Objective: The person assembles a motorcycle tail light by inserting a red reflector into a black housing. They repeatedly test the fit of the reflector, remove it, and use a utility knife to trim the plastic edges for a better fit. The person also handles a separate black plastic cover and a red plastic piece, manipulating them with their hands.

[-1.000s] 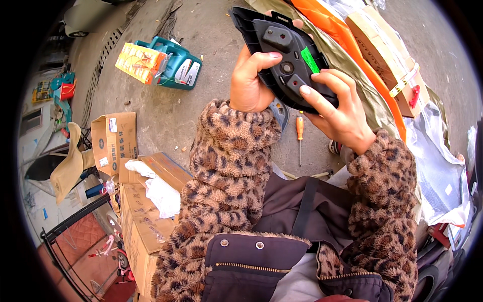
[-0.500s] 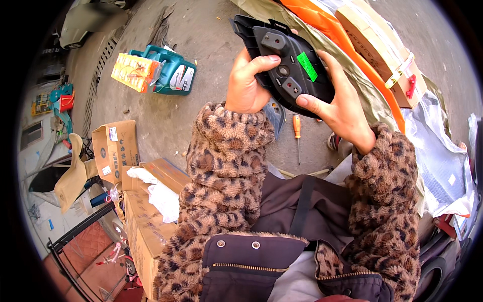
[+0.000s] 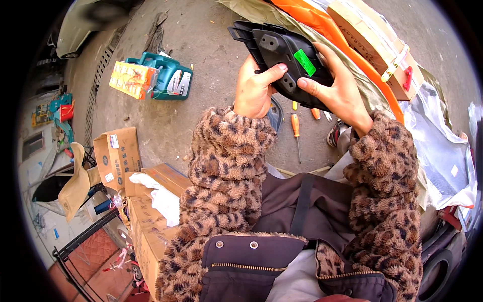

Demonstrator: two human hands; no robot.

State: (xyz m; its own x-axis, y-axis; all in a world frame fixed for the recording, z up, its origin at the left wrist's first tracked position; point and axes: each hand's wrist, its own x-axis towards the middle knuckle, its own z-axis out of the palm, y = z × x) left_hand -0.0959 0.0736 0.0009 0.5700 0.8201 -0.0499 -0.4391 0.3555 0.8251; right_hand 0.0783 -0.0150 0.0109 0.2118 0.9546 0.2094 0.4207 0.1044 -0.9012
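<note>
Between my two hands I hold up a black moulded plastic part [image 3: 274, 50] with a bright green sticker on it, tilted above the floor. My left hand [image 3: 255, 88] is closed on its left lower edge, thumb pressed across the face. My right hand [image 3: 339, 88] grips the right end, thumb on the front, with the other fingers partly hidden behind. Below the part, an orange-handled screwdriver [image 3: 296, 126] lies on the concrete. Beside it are another orange handle [image 3: 315, 114] and a dark curved piece [image 3: 275, 115], partly covered by my left hand and sleeve.
A teal jug [image 3: 173, 80] with an orange packet [image 3: 132, 79] stands at the left. An opened cardboard box [image 3: 146, 211] with white wrapping is near my left arm. At the right lie a long carton [image 3: 372, 40], an orange sheet [image 3: 322, 25] and clear plastic wrap [image 3: 437, 146].
The black part has tilted and dropped slightly, and my left thumb has shifted down and right across its face. More of the tools beneath it shows. Both hands keep hold.
</note>
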